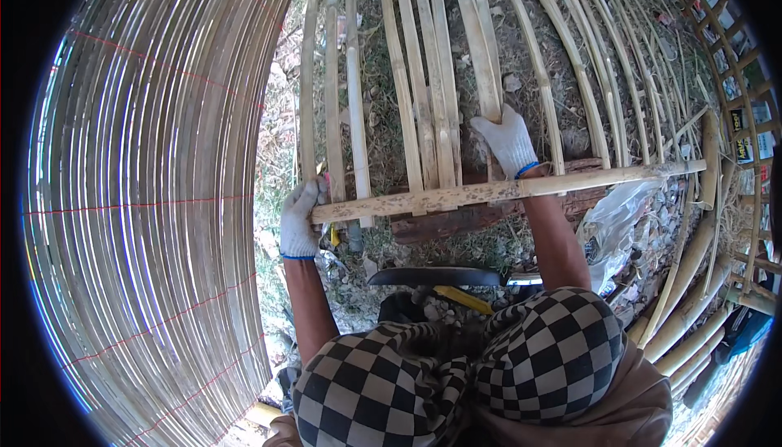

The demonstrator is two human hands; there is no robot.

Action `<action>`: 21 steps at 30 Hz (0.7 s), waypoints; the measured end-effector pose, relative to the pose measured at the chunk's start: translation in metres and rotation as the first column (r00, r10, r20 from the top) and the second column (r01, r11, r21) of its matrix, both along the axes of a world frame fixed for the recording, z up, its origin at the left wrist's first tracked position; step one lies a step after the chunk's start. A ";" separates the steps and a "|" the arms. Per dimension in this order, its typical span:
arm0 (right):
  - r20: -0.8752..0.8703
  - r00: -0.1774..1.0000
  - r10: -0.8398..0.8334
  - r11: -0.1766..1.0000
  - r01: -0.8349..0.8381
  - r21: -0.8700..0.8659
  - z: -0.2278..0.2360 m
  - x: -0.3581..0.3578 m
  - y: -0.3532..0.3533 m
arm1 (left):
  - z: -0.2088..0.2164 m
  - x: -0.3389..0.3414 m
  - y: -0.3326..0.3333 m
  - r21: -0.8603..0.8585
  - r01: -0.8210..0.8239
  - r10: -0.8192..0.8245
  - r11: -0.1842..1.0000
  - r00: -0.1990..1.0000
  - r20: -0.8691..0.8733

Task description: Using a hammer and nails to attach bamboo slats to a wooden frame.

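Observation:
My left hand (301, 217), in a white knit glove with a blue cuff, is closed around the left end of a crosswise bamboo strip (440, 199). This strip lies level across the near ends of several long bamboo slats (402, 89) that run away from me. My right forearm passes under the strip. Just beyond it, my gloved right hand (511, 144) grips the near end of a wider bamboo slat (476, 40), thumb on its left side. The fingers under that slat are partly hidden.
A tall screen of thin bamboo strips tied with red string (155, 154) fills the left. Below the crosswise strip lies a brown log (456, 224). Clear plastic sheeting (615, 223), bamboo poles (688, 292) and a lattice wall (745, 64) are at the right. A dark, flat curved object (432, 277) is near my knees.

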State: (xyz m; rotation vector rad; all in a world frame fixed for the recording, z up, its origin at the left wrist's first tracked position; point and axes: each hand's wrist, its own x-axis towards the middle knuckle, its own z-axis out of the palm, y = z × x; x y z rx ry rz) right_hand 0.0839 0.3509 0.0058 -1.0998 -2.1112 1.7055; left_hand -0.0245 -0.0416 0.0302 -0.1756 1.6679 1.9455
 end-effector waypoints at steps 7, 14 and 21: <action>0.080 0.994 0.071 0.982 -0.083 0.168 -0.008 -0.006 -0.013 | -0.009 -0.010 -0.014 0.013 0.011 -0.011 1.000 1.000 -0.010; 0.102 0.991 0.091 0.993 -0.097 0.059 -0.033 0.002 -0.007 | -0.034 -0.008 -0.015 0.032 -0.013 0.013 0.999 1.000 0.004; 0.116 0.988 0.099 0.845 -0.145 0.515 -0.025 0.045 -0.021 | -0.045 -0.008 -0.009 -0.007 -0.077 0.077 0.997 0.997 -0.008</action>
